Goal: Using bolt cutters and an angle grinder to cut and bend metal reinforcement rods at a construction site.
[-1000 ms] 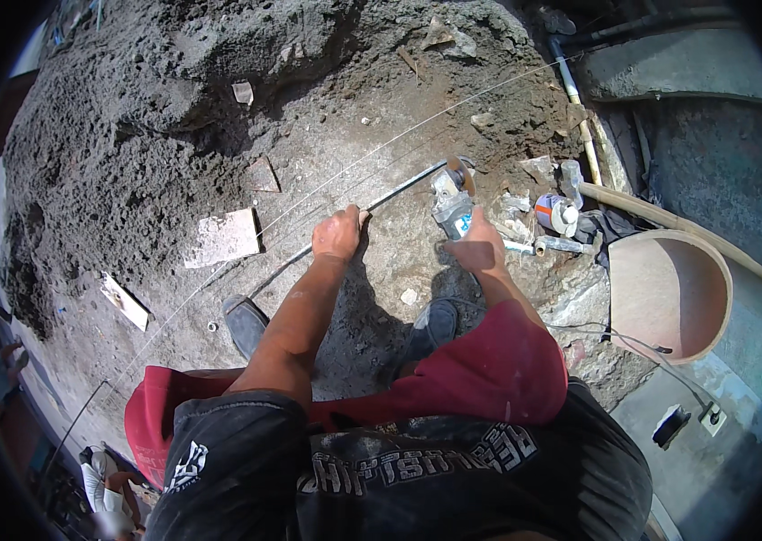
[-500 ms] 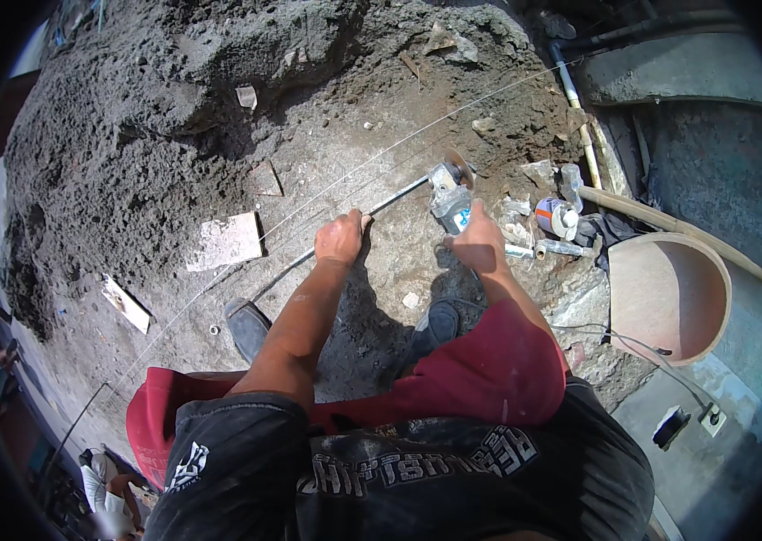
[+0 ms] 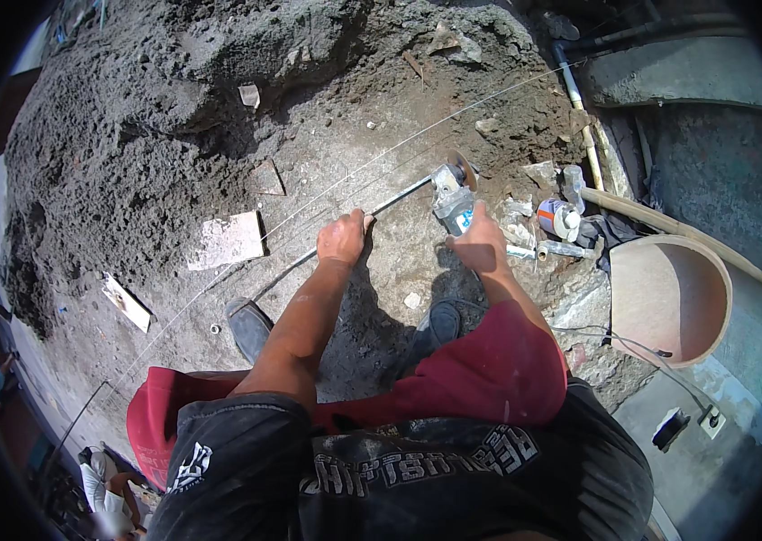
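Observation:
My left hand [image 3: 342, 237] is closed around a thin metal rod [image 3: 402, 192], which slants from beside my left shoe up to the right. In my right hand [image 3: 480, 242] is an angle grinder [image 3: 456, 209], held by its grey body. Its round cutting disc [image 3: 462, 169] stands at the far end of the rod; whether disc and metal touch I cannot make out. From the grinder a dark cord [image 3: 597, 330] trails past my right leg to a white socket [image 3: 713, 420].
A heap of grey sand [image 3: 128, 135] rises at the far left. A taut string [image 3: 327, 187] crosses the ground. Broken tile [image 3: 226, 242] lies left. To the right are a long-handled mallet [image 3: 669, 221], a can [image 3: 558, 218] and a curved basin [image 3: 669, 298]. Another person [image 3: 109, 491] is at lower left.
Both hands, the rod and the grinder keep nearly the same places. The whole view has shifted very slightly.

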A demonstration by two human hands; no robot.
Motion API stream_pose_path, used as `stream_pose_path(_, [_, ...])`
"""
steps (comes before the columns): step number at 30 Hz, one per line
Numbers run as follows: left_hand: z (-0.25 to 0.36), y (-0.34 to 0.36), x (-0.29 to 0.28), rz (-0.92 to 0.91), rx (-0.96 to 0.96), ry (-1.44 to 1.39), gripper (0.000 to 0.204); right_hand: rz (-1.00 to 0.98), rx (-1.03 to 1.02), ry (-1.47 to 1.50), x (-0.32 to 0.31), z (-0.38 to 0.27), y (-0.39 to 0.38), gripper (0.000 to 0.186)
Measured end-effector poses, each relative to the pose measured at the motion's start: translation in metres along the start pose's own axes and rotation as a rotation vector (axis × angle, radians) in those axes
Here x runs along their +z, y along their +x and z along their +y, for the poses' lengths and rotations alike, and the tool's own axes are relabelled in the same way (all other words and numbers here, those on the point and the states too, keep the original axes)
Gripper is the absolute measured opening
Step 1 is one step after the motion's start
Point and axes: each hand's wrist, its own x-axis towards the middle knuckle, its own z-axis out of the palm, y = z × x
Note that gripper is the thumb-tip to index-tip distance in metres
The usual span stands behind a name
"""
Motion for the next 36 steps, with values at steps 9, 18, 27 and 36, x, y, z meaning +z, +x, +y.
stream_pose_path(9, [-0.0003, 0.0004, 0.0022, 0.013, 0.006, -0.012, 0.035, 0.007, -0.02, 0.001, -0.0008, -0.0001, -0.0012, 0.061])
stream_pose_path(18, [-0.0008, 0.0001, 0.0017, 0.003, -0.013, -0.044, 0.034, 0.022, -0.044, 0.019, -0.0029, -0.0035, -0.0013, 0.063])
stream_pose_path(27, [-0.0001, 0.0011, 0.0002, -0.025, -0.009, -0.036, 0.037, 0.017, -0.052, 0.023, -0.0012, -0.0011, 0.0035, 0.064])
stream_pose_path(36, [-0.0016, 0.0019, 0.0033, -0.016, -0.02, -0.02, 0.034, 0.005, -0.033, 0.024, -0.0035, -0.0041, 0.0033, 0.066])
